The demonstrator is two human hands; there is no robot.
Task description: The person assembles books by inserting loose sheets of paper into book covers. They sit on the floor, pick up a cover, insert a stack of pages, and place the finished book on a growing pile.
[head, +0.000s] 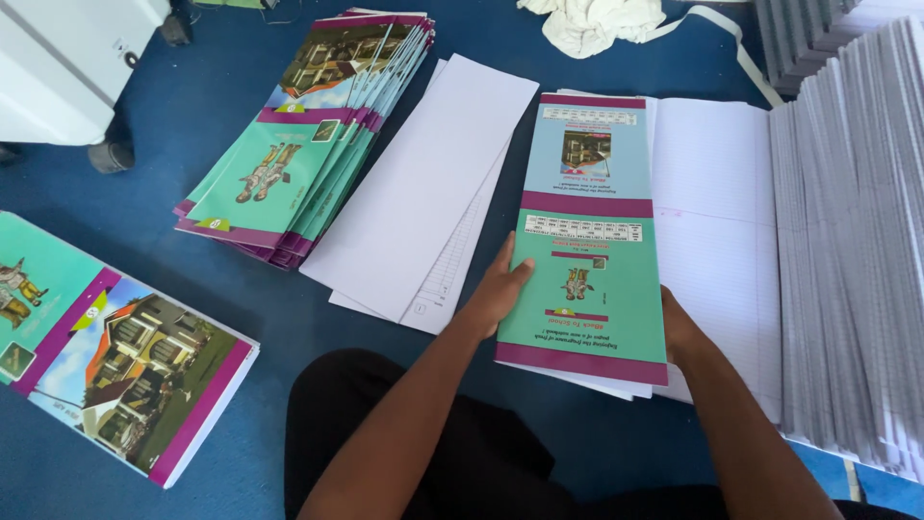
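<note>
Printed cover sheet (587,241), centre frame: left hand (499,289) grasps its left edge; right hand (679,327) mostly hidden beneath its right edge, grip indeterminate. Ruled-paper stack (847,241) cut off right.

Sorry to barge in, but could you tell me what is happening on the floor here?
A person is sitting on the blue floor with both hands on a printed cover sheet, teal and blue with purple bands. The left hand holds its left edge, the right hand its right edge, over a pile of ruled pages. Fanned covers lie to the left, blank white sheets between.
</note>
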